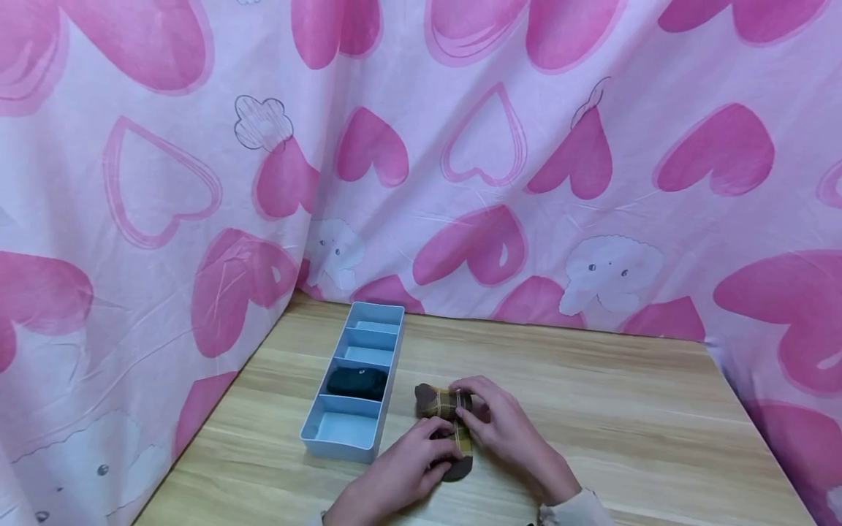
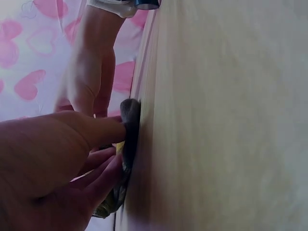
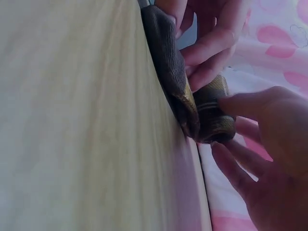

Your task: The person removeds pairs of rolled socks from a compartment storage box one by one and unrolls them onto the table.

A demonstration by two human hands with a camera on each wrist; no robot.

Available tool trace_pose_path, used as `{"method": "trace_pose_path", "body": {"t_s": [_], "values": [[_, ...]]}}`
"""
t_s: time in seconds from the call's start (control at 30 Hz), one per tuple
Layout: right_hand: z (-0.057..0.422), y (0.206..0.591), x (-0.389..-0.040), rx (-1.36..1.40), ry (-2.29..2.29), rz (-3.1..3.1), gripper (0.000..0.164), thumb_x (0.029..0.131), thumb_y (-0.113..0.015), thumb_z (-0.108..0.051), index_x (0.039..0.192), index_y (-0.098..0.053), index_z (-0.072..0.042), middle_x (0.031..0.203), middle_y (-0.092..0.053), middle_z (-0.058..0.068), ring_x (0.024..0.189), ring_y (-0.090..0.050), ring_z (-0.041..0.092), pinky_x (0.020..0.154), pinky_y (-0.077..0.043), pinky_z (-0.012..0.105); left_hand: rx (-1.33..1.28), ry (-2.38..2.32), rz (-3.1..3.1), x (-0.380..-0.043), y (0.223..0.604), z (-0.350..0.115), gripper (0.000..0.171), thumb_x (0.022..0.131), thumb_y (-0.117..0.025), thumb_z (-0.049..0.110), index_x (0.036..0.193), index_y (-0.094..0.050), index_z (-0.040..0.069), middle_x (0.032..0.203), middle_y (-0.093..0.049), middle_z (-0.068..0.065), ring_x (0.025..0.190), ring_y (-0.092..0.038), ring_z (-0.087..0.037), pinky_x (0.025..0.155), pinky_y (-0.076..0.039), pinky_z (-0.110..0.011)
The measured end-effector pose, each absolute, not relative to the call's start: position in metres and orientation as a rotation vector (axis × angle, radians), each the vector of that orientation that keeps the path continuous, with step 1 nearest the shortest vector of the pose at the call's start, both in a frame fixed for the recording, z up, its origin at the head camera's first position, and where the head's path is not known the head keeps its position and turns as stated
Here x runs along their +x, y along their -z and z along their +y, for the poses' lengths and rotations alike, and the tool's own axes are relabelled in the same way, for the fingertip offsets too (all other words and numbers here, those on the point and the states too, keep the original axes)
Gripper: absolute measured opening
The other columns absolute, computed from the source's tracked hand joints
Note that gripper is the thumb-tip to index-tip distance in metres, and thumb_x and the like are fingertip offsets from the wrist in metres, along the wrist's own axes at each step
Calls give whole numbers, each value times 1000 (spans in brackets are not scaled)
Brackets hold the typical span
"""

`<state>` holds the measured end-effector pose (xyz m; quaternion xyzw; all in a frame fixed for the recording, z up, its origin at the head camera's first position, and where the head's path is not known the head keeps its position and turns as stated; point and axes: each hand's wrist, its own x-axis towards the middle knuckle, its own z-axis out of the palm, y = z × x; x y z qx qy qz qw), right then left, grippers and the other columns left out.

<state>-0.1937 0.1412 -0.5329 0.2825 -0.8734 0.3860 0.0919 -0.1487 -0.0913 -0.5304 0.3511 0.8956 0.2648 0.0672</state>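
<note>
A plaid sock in brown and yellow lies on the table, its dark end toward me and its other part folded or rolled over at the far side. My left hand holds the near part down, thumb by the dark end and fingers bent onto the fabric. At the far, thicker part, my right hand pinches the sock between thumb and fingers; the right wrist view shows this roll in its grip. Left of the hands stands a light blue divided box, with a dark rolled cloth bundle in one compartment.
The wooden table extends to the right of the hands. Pink curtains printed with hearts hang along its back and sides. The box stands lengthwise, its far end near the back curtain.
</note>
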Motion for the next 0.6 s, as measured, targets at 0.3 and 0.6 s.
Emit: {"method": "trace_pose_path", "body": {"t_s": [0.3,0.6], "values": [[135,534,-207,814,-1121,-2667,35,94,-85,-13,126,-72,-17,135,-69,3,107,-67,13,84,-62,30,1093,-813,2685,-150,530,-93,21,103,-76,24,120,-79,35,137,-67,12,127,-59,-8,110,-56,-37],[129,532,-216,758,-1045,-2721,42,99,-81,-16,138,-67,-24,123,-74,-7,78,-61,5,72,-51,23,1000,-806,2639,-152,528,-94,21,103,-76,27,121,-78,39,137,-66,17,126,-57,-5,112,-55,-36]]}}
